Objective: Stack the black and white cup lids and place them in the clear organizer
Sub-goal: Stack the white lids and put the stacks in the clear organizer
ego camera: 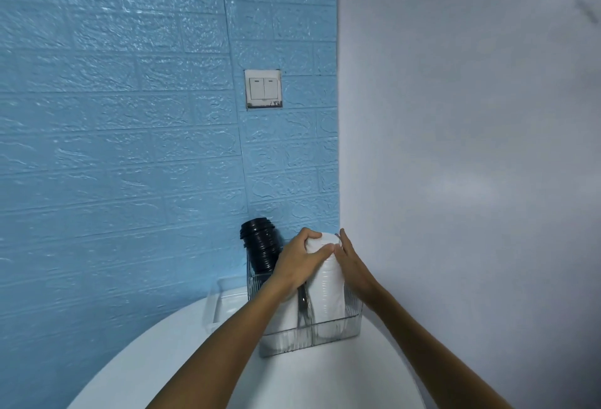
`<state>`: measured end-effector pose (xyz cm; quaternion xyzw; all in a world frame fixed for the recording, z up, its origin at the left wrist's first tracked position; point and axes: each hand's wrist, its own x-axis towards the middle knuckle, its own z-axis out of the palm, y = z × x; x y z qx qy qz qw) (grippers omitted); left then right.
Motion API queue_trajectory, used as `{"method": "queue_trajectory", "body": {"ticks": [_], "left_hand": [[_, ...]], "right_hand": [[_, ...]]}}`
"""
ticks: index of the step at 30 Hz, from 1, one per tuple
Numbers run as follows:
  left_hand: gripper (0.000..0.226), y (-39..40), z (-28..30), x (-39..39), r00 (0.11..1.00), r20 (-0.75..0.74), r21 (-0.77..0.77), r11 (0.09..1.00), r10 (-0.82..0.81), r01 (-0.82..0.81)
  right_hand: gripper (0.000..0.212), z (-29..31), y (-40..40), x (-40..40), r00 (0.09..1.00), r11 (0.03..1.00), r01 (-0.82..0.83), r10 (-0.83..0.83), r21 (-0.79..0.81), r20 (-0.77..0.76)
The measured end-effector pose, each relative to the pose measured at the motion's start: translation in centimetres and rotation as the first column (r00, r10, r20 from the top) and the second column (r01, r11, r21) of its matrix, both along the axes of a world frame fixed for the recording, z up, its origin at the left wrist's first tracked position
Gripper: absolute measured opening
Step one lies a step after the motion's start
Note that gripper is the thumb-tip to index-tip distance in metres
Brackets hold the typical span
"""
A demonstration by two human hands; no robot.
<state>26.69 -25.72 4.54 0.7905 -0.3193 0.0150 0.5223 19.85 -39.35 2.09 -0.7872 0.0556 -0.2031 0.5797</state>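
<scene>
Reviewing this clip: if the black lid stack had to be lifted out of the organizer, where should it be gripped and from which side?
Probably at its upper part, from above and the left. The black lid stack stands tall, leaning slightly, with its base down in the clear organizer. The left hand and the white lid stack crowd its right side.

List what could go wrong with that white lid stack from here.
1. The tall white lid stack rises well above the clear organizer; it may lean or topple once the left hand and right hand let go.
2. The black lid stack already tilts and stands close by, so a nudge could spill it.
</scene>
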Motion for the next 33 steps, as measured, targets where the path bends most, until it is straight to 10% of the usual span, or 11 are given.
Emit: {"method": "queue_trajectory", "body": {"ticks": [4,10,33], "left_hand": [[0.069,-0.1,0.5,0.1,1.000,-0.009,0.029,1.000,-0.003,0.003],[0.071,-0.4,0.7,-0.7,0.997,0.076,0.075,0.996,0.033,-0.039],[0.057,4.0,2.6,1.7,0.985,0.091,0.037,0.987,0.150,-0.154]], "right_hand": [[0.046,-2.4,-3.2,2.1,0.996,0.996,-0.087,0.088,0.020,-0.019],[0.111,-0.4,-0.4,-0.8,0.998,0.971,0.026,-0.038,-0.239,-0.047],[0.101,-1.4,0.1,-0.9,0.986,0.946,0.167,-0.168,-0.279,0.020]]}}
